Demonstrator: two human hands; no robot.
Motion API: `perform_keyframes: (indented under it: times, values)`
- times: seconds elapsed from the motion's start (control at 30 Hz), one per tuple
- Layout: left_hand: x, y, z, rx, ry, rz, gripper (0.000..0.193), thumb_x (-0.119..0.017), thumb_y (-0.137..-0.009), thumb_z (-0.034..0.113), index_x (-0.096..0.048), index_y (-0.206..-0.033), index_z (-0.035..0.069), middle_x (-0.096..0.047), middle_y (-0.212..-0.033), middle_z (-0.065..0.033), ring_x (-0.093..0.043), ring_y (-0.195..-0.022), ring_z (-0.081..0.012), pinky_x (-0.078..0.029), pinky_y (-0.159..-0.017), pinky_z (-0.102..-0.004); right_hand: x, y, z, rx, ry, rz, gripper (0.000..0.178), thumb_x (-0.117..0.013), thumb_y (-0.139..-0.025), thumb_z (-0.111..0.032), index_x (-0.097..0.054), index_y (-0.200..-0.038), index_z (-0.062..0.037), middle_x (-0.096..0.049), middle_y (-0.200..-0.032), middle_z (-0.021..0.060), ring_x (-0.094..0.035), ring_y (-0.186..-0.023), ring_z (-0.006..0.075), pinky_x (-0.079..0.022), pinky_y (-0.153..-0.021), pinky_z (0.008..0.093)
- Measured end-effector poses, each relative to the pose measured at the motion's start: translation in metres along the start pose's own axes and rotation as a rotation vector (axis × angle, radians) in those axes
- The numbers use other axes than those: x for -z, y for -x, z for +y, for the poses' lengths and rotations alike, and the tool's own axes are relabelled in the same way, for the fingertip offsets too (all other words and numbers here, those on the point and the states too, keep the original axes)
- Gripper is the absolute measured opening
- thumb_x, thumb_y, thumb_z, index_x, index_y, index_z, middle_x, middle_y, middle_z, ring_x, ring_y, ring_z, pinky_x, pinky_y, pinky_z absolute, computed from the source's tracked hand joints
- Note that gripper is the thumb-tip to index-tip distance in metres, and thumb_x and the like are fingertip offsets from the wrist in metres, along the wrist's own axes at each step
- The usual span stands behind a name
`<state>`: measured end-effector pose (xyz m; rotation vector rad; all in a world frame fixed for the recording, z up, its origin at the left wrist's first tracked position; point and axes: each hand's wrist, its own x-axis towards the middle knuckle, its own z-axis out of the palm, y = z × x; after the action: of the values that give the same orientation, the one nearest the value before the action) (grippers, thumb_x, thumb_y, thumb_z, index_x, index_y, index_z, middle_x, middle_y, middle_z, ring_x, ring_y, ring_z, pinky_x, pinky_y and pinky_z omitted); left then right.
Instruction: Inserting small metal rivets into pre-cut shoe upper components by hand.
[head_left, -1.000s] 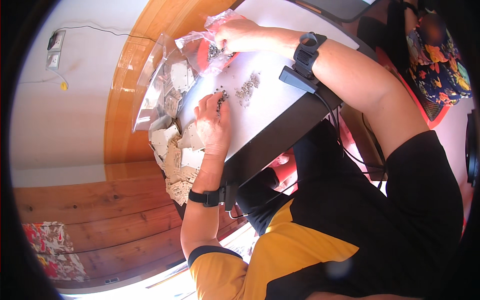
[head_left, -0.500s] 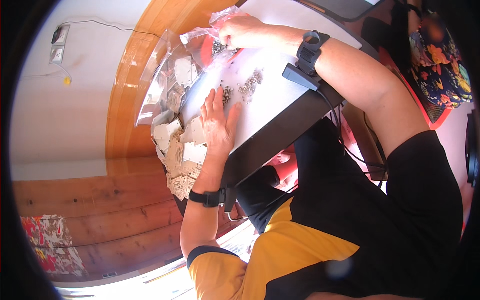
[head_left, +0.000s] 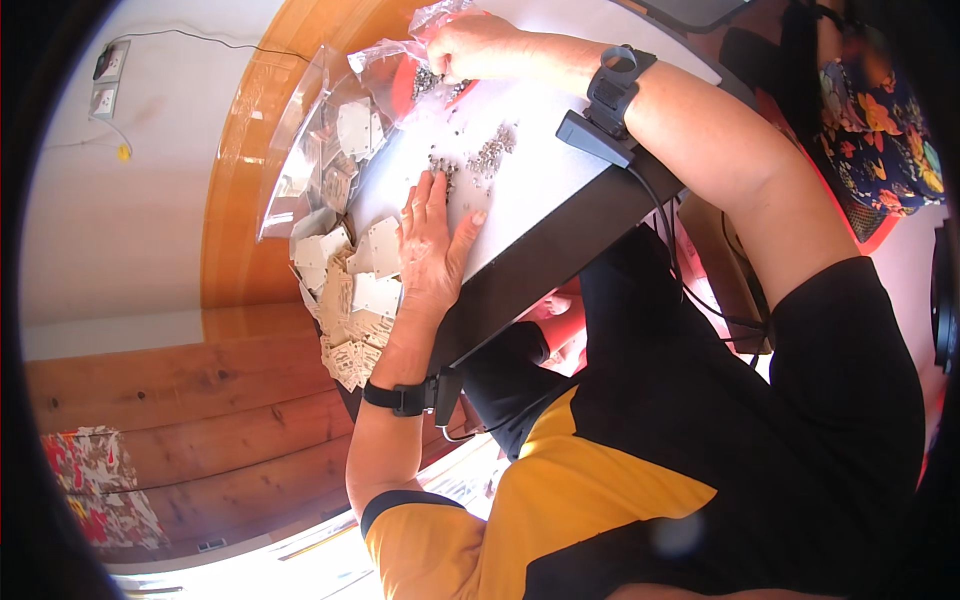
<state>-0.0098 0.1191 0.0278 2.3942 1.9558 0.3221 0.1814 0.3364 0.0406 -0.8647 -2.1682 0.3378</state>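
My left hand (head_left: 430, 240) lies flat on the white tabletop (head_left: 545, 165), fingers stretched out and thumb apart. Its fingertips touch a small heap of metal bits (head_left: 440, 163). A looser, shinier patch of small parts (head_left: 491, 153) is spread just to the right of them. At the far end of the table my right hand (head_left: 468, 48) is curled closed at a red dish (head_left: 403, 88) with crumpled clear plastic film (head_left: 385, 53) around it. More small metal parts (head_left: 424, 80) lie in the dish. Whatever those curled fingers hold is hidden.
Pale flat cards or plates (head_left: 352, 310) are heaped along the table's left side. Beyond them a clear plastic bag (head_left: 300, 165) holds more plates. A dark table edge (head_left: 540, 255) runs in front of me. Cables (head_left: 668, 235) hang from my right wrist device. Another person in flowered clothing (head_left: 880, 140) is at the right.
My left hand's fingertips have come onto the small heap of metal bits, which they were beside before. The right hand stays closed at the red dish. The whole view has shifted slightly.
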Motion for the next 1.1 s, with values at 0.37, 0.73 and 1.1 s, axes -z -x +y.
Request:
perform_keyframes:
  times: [0.37, 0.73, 1.1]
  values:
    - [0.006, 0.042, 0.012, -0.081, -0.107, 0.034, 0.073, -0.048, -0.098, 0.055, -0.041, -0.146, 0.002, -0.035, -0.155, -0.0189, -0.031, -0.143, -0.0395, -0.028, -0.112, -0.0558, 0.001, 0.001, 0.0, 0.022, -0.108, 0.047, 0.01, -0.067, -0.071, -0.013, -0.07, -0.077, -0.0057, -0.068, -0.091, 0.0169, -0.066, -0.092, 0.0347, -0.051, -0.079, 0.043]
    - [-0.001, 0.059, 0.018, -0.121, -0.077, 0.114, 0.068, -0.058, -0.096, 0.043, -0.039, -0.146, 0.001, -0.034, -0.154, -0.0216, -0.032, -0.141, -0.0419, -0.025, -0.114, -0.052, 0.003, -0.003, 0.01, 0.046, -0.067, -0.057, 0.014, -0.071, -0.073, -0.013, -0.072, -0.086, -0.0109, -0.068, -0.085, 0.0093, -0.066, -0.083, 0.026, -0.051, -0.072, 0.0402]
    - [0.002, 0.067, 0.019, -0.13, -0.142, 0.21, 0.067, -0.04, -0.101, 0.055, -0.04, -0.147, 0.008, -0.036, -0.153, -0.019, -0.029, -0.142, -0.0434, -0.021, -0.112, -0.0607, -0.023, -0.01, -0.004, -0.072, -0.011, 0.26, 0.012, -0.063, -0.073, -0.02, -0.072, -0.071, -0.0126, -0.069, -0.073, 0.0101, -0.068, -0.075, 0.0325, -0.052, -0.065, 0.0451]
